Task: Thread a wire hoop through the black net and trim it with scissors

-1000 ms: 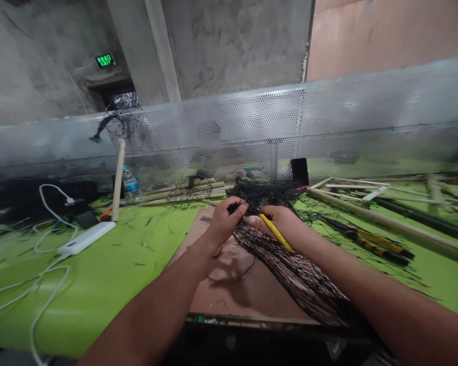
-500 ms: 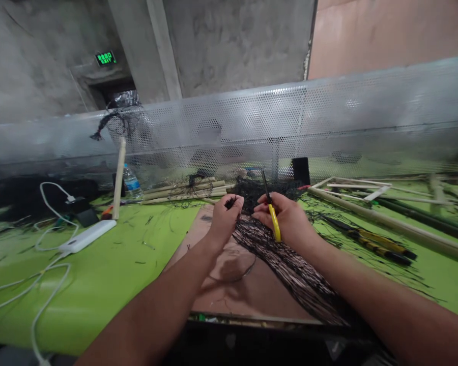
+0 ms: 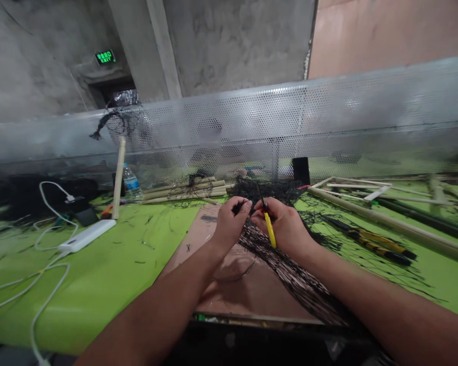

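Observation:
A long bundle of black netting (image 3: 290,272) runs from the near edge up the brown board (image 3: 217,284) to a heap at the back. My left hand (image 3: 231,221) is closed, pinching a tuft of the black netting at its upper end. Just to its right, my right hand (image 3: 282,223) is closed round a yellow-handled tool (image 3: 269,229) whose dark tip points up and left toward the pinched tuft. The two hands almost touch above the netting.
The bench top is green (image 3: 110,274). On the left lie a white power bank (image 3: 86,236) with white cables, a water bottle (image 3: 131,183) and an upright wooden stick (image 3: 118,178). Bamboo sticks (image 3: 183,192) lie behind, black-and-yellow pliers (image 3: 374,244) and long poles to the right. A perforated metal screen (image 3: 328,127) closes the back.
My right hand has turned the yellow-handled tool from lying flat to tip-up and brought it left, close to my left hand. The left hand keeps its pinch on the netting.

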